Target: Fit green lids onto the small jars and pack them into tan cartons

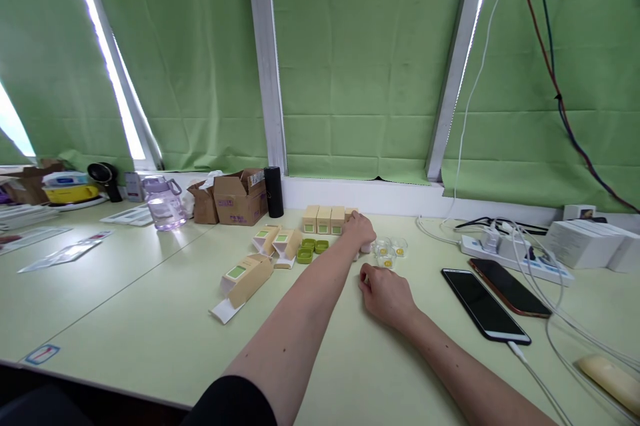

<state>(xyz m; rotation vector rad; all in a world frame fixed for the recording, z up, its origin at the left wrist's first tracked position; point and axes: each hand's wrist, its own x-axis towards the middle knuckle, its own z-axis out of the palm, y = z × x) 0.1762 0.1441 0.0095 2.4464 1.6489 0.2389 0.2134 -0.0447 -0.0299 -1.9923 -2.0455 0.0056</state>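
1. While the left hand point(359, 231) is at the end box point(349, 213) of an upright row, its fingertips are partly hidden — I cannot tell its opening or grip.
2. The right hand point(387, 293) rests loosely curled on the worktop point(150, 319) — any contents hidden.
3. Clear cups point(385, 258) sit just beyond the right hand, green cups point(305, 255) left of the left.

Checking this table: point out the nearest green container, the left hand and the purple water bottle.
Nearest green container point(305, 256): head view, its middle.
Left hand point(359, 231): head view, back of hand.
Purple water bottle point(165, 207): head view, body.
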